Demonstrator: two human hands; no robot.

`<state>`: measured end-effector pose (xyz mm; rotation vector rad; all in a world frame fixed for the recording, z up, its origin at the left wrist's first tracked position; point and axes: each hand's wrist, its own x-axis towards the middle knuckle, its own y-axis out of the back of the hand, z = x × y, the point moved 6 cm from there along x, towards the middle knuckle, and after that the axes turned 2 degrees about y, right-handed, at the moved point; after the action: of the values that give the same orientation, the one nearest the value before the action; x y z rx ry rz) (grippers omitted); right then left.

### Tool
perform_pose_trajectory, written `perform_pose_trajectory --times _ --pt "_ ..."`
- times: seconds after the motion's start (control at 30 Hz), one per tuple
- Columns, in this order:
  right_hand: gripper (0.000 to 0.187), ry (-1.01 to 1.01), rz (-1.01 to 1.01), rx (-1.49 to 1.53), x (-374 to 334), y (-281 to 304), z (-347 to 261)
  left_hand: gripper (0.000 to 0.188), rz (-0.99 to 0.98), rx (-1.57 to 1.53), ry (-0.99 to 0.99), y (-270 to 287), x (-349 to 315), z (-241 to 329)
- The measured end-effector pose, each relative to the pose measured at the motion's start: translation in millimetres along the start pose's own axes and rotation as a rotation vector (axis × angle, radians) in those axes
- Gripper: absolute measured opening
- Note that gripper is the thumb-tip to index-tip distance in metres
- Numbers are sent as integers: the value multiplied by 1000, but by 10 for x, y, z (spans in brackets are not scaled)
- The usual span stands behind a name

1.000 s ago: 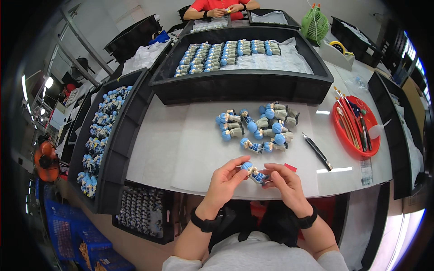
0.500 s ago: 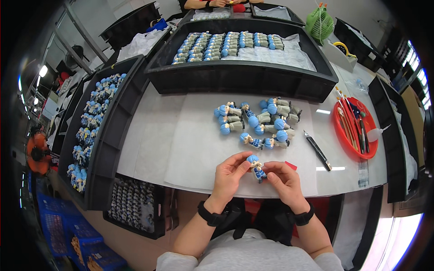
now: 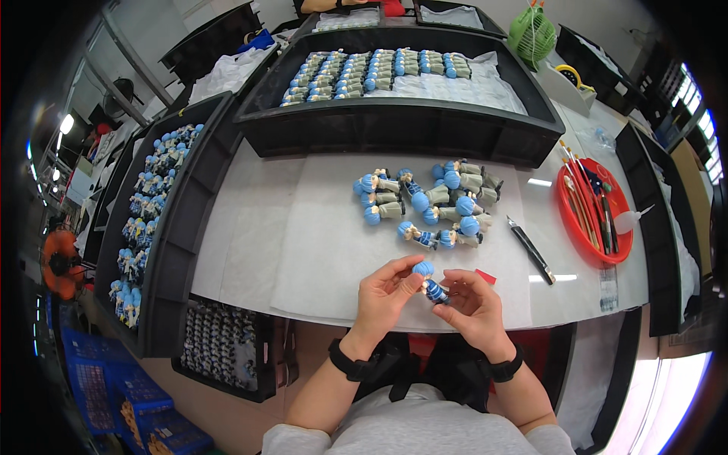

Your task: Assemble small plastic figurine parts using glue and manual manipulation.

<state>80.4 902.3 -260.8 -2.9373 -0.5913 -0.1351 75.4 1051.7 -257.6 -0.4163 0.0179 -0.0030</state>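
A small figurine [image 3: 434,290] with blue hair and a blue-striped outfit is held tilted just above the table's near edge. My left hand [image 3: 385,299] pinches it near the head between thumb and fingers. Around its lower end curl the thumb and fingers of my right hand [image 3: 478,309], the thumb at its feet. Just beyond my hands lies a loose group of similar figurines [image 3: 432,199], some in grey-green clothes and some in blue stripes. A small red piece [image 3: 485,277] lies beside my right fingers.
A black-handled craft knife [image 3: 532,252] lies at the right. Beyond it sits a red oval basin [image 3: 565,220] holding brushes and a squeeze bottle. A large black crate [image 3: 394,135] of rowed figurines spans the back; another black crate [image 3: 178,250] of figurines stands left. A green fan [image 3: 532,34] is far right.
The figurine has turned and tipped, its lower end now further right and nearer me. My right thumb has come in by its feet. The whole view has shifted slightly.
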Motion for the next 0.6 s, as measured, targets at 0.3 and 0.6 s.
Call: perform_pose_trajectory --times 0.3,0.6 --pt "51 -43 11 86 5 4 -1 29 9 -69 -34 80 -4 -25" --pt "53 94 81 95 -20 47 -53 33 -17 46 -14 31 -6 -37"
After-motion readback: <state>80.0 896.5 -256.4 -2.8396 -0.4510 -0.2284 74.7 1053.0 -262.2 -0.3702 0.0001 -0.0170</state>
